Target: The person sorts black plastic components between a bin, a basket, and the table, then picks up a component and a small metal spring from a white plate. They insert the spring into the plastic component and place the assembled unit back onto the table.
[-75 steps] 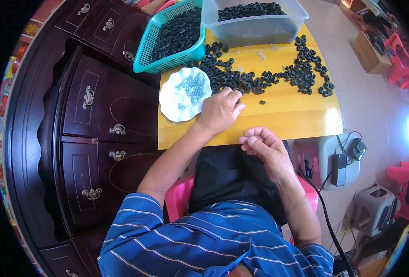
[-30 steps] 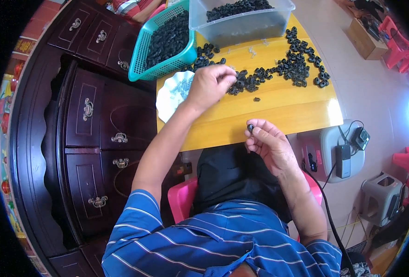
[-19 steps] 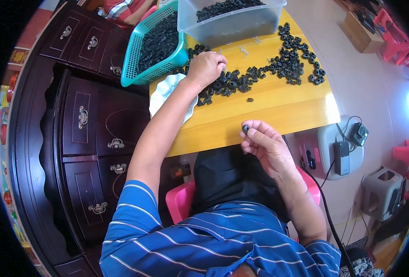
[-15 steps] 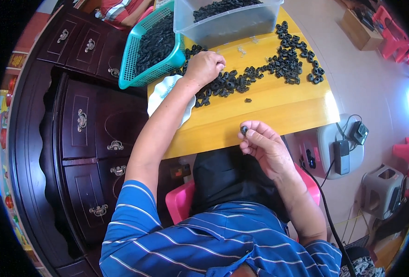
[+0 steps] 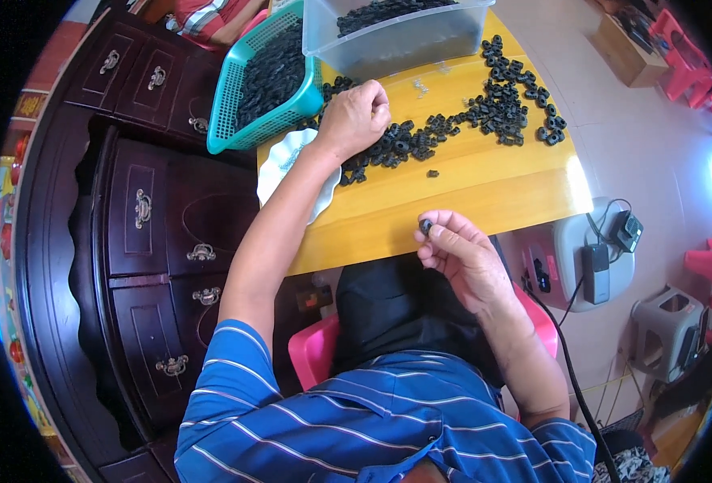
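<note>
A small black piece (image 5: 426, 227) is resting between the thumb and the forefinger of the right hand (image 5: 462, 249), which is pinching it in a narrow grip, close to the near edge of the yellow table (image 5: 485, 193). The left hand (image 5: 358, 117) is reaching across the table with its fingers curled inward; whether these fingers are holding something, I cannot tell. It is hovering or resting at the left part of a long heap of black parts (image 5: 404, 145), which is spreading over the table toward the right side. One loose black part (image 5: 432, 174) is lying apart, nearer to the person. Under the left forearm, a white wavy-edged plate (image 5: 271, 177) is showing partly, and it is carrying small bluish bits. Beyond it, a green basket (image 5: 226, 105) is holding many black pieces, and just beside the basket a clear plastic bin (image 5: 404, 50) is holding more of them. Further left, a dark wooden cabinet (image 5: 139, 241) is standing, while another person (image 5: 203, 18) is partly appearing behind the basket.
</note>
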### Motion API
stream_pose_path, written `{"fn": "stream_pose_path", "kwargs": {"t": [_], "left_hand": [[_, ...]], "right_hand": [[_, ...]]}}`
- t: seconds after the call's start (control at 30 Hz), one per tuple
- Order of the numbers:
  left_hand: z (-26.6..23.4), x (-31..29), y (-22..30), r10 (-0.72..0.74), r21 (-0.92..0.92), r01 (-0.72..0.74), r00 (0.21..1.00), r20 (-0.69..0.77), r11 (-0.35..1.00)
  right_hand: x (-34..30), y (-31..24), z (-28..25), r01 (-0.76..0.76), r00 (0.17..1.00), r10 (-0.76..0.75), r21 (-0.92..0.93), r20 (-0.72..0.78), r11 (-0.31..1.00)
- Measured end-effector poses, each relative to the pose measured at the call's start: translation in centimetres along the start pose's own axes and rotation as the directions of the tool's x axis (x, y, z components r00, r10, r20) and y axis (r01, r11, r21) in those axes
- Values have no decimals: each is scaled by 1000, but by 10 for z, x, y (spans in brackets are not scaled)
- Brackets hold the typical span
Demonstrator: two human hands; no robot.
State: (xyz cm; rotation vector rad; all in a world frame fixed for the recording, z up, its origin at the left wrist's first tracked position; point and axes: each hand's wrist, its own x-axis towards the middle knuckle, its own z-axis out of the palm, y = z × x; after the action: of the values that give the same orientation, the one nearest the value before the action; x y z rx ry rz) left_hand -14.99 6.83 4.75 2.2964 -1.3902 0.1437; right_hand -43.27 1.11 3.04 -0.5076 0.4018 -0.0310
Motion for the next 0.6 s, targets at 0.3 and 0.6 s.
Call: {"fn": "stream_pose_path", "kwargs": {"t": [0.3,0.6], "left_hand": [[-25,-64,60,-65,-483,157,978,200,861],[-51,-104,92,45,-544,85,974,221,835]], "right_hand": [[2,5,-3,31,999,-31,-21,9,999],[3,13,2,108,994,-110,-216,4,970]]}}
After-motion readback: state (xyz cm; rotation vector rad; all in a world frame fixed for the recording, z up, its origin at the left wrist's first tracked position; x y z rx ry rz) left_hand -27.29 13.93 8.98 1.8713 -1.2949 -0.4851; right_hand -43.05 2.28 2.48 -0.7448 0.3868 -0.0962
